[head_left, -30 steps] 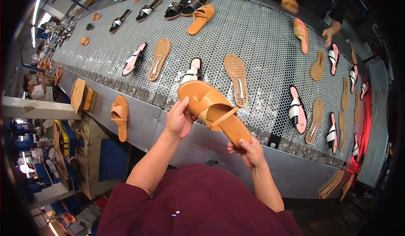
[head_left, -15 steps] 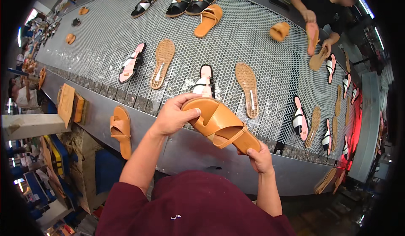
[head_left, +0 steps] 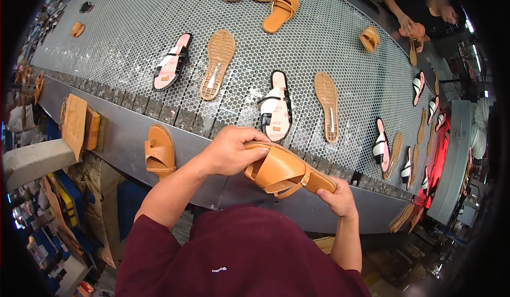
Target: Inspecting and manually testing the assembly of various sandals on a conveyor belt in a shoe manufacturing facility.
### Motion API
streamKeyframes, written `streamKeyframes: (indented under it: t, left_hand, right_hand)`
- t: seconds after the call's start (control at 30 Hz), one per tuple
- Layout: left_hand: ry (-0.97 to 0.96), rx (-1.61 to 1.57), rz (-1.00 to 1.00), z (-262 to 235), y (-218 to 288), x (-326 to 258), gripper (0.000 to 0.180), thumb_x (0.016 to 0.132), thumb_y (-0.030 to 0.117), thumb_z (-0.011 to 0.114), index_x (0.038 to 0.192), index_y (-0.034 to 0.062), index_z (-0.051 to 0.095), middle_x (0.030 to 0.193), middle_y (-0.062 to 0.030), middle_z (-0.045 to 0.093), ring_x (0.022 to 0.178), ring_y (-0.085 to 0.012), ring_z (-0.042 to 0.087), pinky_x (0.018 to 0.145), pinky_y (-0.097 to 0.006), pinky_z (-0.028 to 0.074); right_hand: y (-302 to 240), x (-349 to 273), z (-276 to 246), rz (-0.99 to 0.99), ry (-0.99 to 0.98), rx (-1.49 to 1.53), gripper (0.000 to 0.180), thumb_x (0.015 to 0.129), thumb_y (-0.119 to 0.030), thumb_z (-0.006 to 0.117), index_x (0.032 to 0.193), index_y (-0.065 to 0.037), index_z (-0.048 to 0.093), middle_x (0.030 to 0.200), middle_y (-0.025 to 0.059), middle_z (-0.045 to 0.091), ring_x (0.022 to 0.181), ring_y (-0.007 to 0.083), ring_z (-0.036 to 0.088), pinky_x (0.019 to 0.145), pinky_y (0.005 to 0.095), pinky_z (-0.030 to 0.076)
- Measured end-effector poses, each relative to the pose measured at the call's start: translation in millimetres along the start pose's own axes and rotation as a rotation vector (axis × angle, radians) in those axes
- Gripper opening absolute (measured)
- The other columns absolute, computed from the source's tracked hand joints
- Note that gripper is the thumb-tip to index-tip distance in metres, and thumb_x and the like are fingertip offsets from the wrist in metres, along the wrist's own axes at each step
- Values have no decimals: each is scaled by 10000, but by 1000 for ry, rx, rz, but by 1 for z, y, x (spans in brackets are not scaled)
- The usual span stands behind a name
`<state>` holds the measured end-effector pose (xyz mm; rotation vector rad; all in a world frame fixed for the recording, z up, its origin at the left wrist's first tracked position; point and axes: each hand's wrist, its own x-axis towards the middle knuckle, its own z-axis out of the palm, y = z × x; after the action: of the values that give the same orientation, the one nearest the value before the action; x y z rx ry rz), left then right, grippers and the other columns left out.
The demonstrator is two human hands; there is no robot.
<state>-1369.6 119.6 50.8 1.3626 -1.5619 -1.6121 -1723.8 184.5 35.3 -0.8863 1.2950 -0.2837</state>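
Observation:
I hold a tan leather sandal (head_left: 284, 170) with crossed straps in both hands, just above the near edge of a grey mesh conveyor belt (head_left: 133, 37). My left hand (head_left: 229, 149) grips its toe end from above. My right hand (head_left: 338, 197) holds the heel end from below. A second tan sandal (head_left: 159, 151) rests on the metal ledge to my left. On the belt just beyond my hands lie a black-and-white sandal with a pink insole (head_left: 276, 106) and a tan sole (head_left: 327, 105) turned face down.
Several more sandals and loose soles lie across the belt, among them a pink-and-black one (head_left: 171, 62) and a tan sole (head_left: 217, 63). Another person (head_left: 419, 10) handles a sandal at the far right. Wooden blocks (head_left: 77, 124) sit on the ledge at left.
The tan sandal has come down and nearer to my body, turning flatter between my hands. The sandals on the belt appear lower and further right in view than before.

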Motion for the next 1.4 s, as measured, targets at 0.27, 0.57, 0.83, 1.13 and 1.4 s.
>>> streamKeyframes:
  t: [0.27,0.57,0.83,1.13,1.4]
  left_hand:
    - [14,-107,-19,16,-11,-27,206,855,115,712,1011,-19,717,890,-99,734,797,-124,686,715,-284,552]
    - [2,-189,-66,27,-13,-32,190,860,84,697,1016,-25,709,934,-97,730,854,-110,675,750,-275,549]
    - [-54,-93,-34,31,-10,-25,221,842,98,700,1030,-17,704,949,-112,721,844,-131,682,757,-283,545]
    - [-39,-219,-131,39,-5,-25,196,864,124,691,978,-35,709,897,-106,713,792,-105,657,691,-277,542]
    - [-96,-240,-176,46,-12,-23,223,873,106,699,1057,-21,709,955,-85,723,850,-98,662,733,-269,553]
  right_hand:
    - [-113,3,30,-499,-198,-676,796,722,-267,806,1391,18,481,1314,195,599,1204,322,592,1015,404,470]
    - [-122,20,71,-405,-271,-949,807,740,-347,785,1387,21,472,1159,197,630,1050,375,625,913,431,505]
    - [-111,19,67,-399,-257,-932,738,737,-328,776,1349,-4,522,1091,179,630,996,363,632,872,436,510]
    - [-110,16,61,-439,-257,-884,739,715,-343,783,1322,1,542,1097,170,633,996,360,634,870,431,514]
    - [-99,15,48,-400,-281,-841,792,701,-401,808,1323,14,546,1122,174,635,1031,352,634,890,420,512]
